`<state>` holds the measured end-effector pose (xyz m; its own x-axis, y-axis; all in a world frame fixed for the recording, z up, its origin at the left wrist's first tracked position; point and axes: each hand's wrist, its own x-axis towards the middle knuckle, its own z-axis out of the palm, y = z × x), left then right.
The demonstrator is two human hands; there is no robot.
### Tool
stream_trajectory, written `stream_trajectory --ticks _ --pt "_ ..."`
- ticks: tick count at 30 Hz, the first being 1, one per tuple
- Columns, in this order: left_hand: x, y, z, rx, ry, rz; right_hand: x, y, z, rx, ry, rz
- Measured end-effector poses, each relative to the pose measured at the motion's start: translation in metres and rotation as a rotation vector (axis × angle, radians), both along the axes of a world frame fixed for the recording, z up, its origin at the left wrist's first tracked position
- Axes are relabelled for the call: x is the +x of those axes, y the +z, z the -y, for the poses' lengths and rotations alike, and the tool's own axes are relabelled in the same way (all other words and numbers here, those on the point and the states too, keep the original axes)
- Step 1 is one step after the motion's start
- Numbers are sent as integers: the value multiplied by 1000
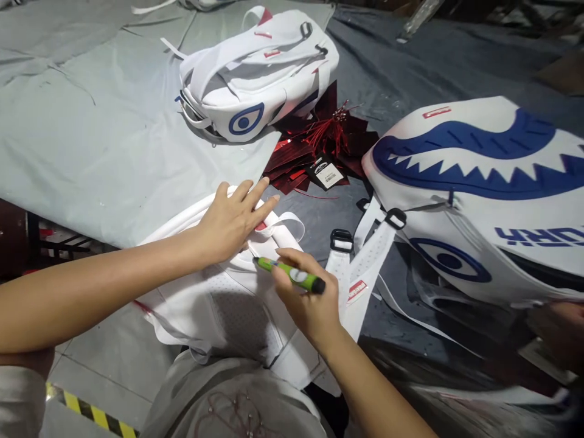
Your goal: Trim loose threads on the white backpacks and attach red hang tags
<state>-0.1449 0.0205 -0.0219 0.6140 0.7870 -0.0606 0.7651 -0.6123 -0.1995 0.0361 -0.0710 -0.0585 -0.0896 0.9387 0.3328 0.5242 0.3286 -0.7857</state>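
A white backpack (pixel 237 304) lies in front of me at the table's edge, its straps and perforated back panel toward me. My left hand (pixel 232 219) rests flat on its top part with the fingers stretched out, near the white carry loop (pixel 292 225). In my right hand (pixel 310 292) is a green marker pen (pixel 289 272), gripped between thumb and fingers. Its tip points left and appears to touch the bag just below my left hand; its black end faces right. Shoulder straps (pixel 360 286) with black buckles extend to the right.
Another white backpack (pixel 255 79) with a blue eye lies at the back. At right is one with a blue shark mouth (pixel 474 158). Between them lie dark red tags (pixel 319 146) with red strings. A blurred hand (pixel 561 334) shows at the right edge.
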Motion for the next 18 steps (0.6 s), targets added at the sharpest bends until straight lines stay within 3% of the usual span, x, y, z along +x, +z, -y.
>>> stream_trajectory --ticks 4,7,11,18 --pt "0 6 4 -14 5 1 2 9 -21 -181 265 27" --pt "0 8 3 -36 14 1 6 13 -26 -184 400 149" --pt "0 7 1 -57 26 -6 3 13 -23 -77 403 259" --pt "-1 6 1 -51 18 1 -1 19 -22 -68 417 350"
